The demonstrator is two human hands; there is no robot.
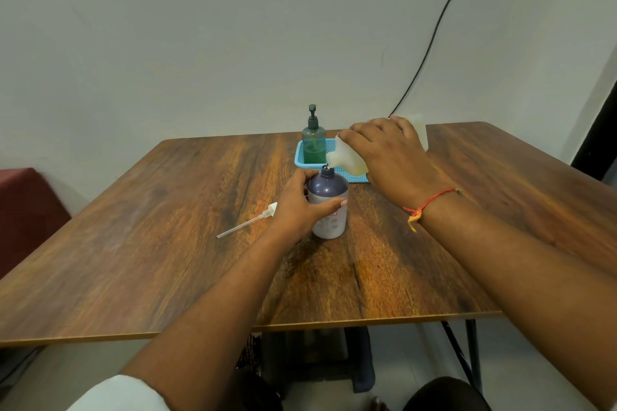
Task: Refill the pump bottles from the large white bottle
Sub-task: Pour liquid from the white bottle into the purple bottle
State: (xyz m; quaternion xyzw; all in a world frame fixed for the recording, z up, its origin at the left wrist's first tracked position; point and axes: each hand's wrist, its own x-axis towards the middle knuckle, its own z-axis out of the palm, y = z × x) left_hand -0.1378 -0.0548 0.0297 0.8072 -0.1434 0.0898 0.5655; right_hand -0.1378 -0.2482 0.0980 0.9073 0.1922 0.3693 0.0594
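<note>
While left hand (295, 210) grips purple bottle (329, 187), right hand (394, 160) grips tilted white bottle (349, 160), spout over neck.

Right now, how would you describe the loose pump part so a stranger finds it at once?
On the brown wooden table, look left of the purple-and-white plastic bottle that the left hand holds. The white plastic pump head with its long clear tube lies flat there on the wood. It is the only thin, stick-like thing, lying down, not standing.
</note>
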